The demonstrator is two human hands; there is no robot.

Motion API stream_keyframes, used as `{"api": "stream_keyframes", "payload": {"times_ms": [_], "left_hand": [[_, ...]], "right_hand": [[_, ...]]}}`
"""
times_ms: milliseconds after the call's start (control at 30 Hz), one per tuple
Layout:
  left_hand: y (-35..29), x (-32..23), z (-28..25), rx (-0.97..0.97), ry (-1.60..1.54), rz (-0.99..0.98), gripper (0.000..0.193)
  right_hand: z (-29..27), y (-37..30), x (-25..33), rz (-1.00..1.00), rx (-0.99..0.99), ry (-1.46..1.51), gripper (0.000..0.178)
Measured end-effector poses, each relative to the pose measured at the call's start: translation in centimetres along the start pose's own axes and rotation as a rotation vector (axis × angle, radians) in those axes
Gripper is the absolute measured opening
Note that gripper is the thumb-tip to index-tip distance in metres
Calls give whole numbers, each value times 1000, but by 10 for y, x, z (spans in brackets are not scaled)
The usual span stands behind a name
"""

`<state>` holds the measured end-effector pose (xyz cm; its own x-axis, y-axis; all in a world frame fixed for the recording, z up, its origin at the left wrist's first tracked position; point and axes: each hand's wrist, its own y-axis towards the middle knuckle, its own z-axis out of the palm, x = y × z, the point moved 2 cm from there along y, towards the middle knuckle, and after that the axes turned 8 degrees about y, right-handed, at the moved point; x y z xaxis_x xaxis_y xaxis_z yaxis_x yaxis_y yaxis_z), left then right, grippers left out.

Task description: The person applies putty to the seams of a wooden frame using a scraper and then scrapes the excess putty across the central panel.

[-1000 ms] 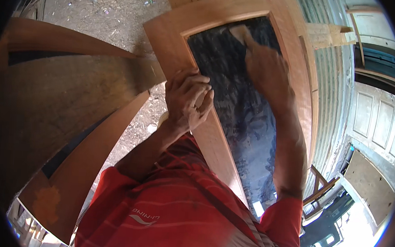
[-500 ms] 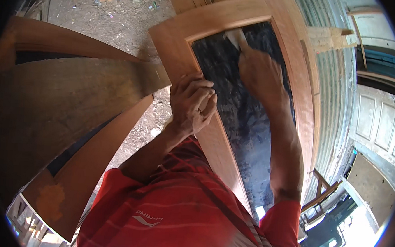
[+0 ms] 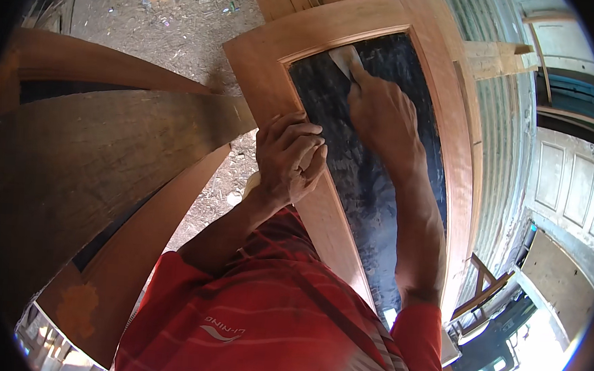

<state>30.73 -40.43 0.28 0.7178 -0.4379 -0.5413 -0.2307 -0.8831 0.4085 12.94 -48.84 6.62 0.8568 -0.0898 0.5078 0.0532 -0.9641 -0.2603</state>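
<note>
In my right hand (image 3: 385,119) is a putty knife (image 3: 346,61), its pale blade tilted against the black panel (image 3: 368,183) near the panel's top left corner. The fingers are wrapped round its handle, which is mostly hidden. That panel is smeared with cloudy streaks and set in a reddish-brown wooden door frame (image 3: 336,212). My left hand (image 3: 291,154) rests on the frame's left side, at the panel's edge. Its fingers are curled in toward the thumb; whatever they may hold is hidden.
To the left, a wide brown board (image 3: 110,130) reaches toward the frame, with more reddish wooden pieces (image 3: 107,58) around it. Shavings litter the ground (image 3: 177,28). Corrugated metal sheeting (image 3: 509,164) runs along the right, and a pale panelled door (image 3: 563,171) stands beyond it.
My right hand and the putty knife have moved slightly left along the top of the black panel, the forearm shifting left too. My left hand stays in place.
</note>
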Motion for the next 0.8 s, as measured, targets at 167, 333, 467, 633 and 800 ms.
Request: {"api": "stream_keyframes", "payload": {"times_ms": [167, 333, 467, 633, 800], "left_hand": [[-3, 4, 3, -47, 6, -23, 11], [-8, 9, -2, -127, -218, -45, 14], [-9, 17, -1, -96, -228, -14, 14], [-9, 12, -2, -89, -172, 3, 14], [-9, 15, 2, -78, -192, -5, 15]], "right_hand": [[6, -14, 13, 26, 64, -23, 50], [20, -15, 32, -9, 75, -27, 49], [25, -12, 40, -62, 132, -21, 48], [38, -8, 48, -46, 92, -48, 49], [29, -37, 22, -37, 50, 118, 44]]}}
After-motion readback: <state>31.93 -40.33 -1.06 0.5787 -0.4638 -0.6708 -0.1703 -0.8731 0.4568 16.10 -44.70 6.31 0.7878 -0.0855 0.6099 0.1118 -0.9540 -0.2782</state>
